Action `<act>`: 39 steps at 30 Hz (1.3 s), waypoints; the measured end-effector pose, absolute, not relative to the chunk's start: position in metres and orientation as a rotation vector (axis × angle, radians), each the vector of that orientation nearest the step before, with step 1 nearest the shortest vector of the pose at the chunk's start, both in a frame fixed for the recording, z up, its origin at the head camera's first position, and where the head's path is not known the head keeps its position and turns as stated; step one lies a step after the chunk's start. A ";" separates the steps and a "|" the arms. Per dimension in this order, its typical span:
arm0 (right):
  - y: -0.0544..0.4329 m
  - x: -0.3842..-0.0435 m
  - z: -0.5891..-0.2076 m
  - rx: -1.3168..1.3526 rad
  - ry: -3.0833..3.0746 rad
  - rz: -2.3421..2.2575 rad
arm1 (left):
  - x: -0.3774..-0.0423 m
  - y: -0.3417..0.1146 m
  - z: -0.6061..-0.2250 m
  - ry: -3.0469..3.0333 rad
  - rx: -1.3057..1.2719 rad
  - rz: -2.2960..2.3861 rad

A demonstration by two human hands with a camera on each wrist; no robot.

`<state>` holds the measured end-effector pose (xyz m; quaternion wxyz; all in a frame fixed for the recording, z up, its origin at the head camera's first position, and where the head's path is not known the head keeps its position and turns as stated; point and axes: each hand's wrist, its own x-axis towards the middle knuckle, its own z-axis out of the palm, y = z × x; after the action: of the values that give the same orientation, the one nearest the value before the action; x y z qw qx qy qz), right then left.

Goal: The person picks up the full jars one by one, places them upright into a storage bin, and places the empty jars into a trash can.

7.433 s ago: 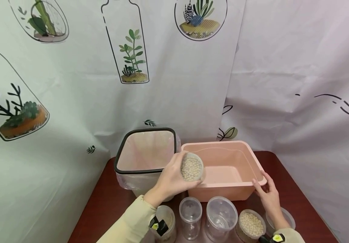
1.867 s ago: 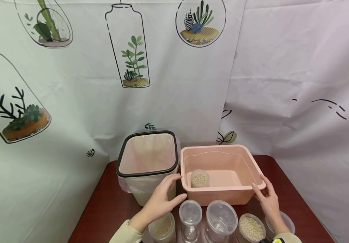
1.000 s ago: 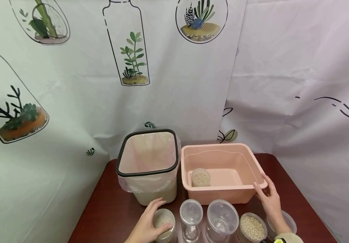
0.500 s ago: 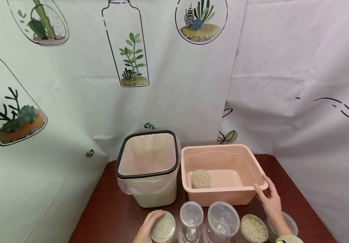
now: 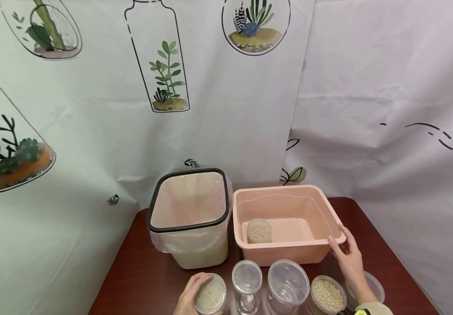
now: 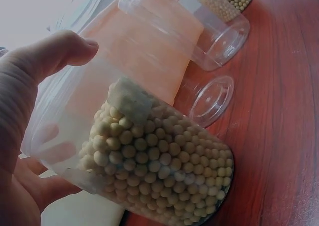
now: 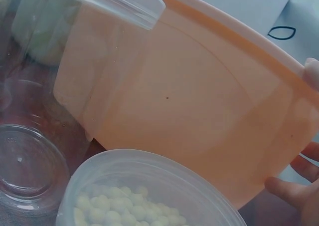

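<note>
My left hand [image 5: 188, 298] grips the upper part of a clear lidded jar [image 5: 211, 295] at the left end of a row of jars. In the left wrist view, round pale beans [image 6: 159, 158] fill its lower part, and my thumb and fingers lie on opposite sides near its top. My right hand [image 5: 350, 261] holds the near right corner of a pink plastic tub [image 5: 289, 245], thumb on the near side and fingers along the right side. Inside that tub, at the left, rests another jar of pale beans [image 5: 259, 231].
Two clear jars without visible contents, a slim jar [image 5: 247, 278] and a wider jar [image 5: 288, 283], stand in the row. Right of them are a bean jar [image 5: 327, 295] and a clear container [image 5: 372, 286]. A black-rimmed, bag-lined bin [image 5: 200, 256] adjoins the tub on the dark red table [image 5: 131, 271].
The bean jar from my left hand now rests in the tub. My left hand has come down to the leftmost jar and closed around its top. My right hand stays on the tub.
</note>
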<state>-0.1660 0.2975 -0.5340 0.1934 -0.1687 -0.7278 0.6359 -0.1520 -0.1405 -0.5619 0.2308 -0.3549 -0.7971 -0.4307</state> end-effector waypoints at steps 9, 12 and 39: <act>0.298 -0.166 -0.536 -0.461 -2.021 1.781 | -0.149 -0.139 -0.555 -2.238 -0.947 -1.178; 0.297 -0.166 -0.536 -0.457 -2.018 1.784 | -0.149 -0.138 -0.553 -2.240 -0.926 -1.167; 0.297 -0.166 -0.533 -0.458 -2.058 1.736 | -0.157 -0.128 -0.494 -2.214 -0.862 -1.137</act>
<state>-0.1656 0.2971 -0.5331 0.2039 -0.1641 -0.7378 0.6222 -0.1568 -0.1284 -0.4936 0.2510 -0.3167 -0.8138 -0.4177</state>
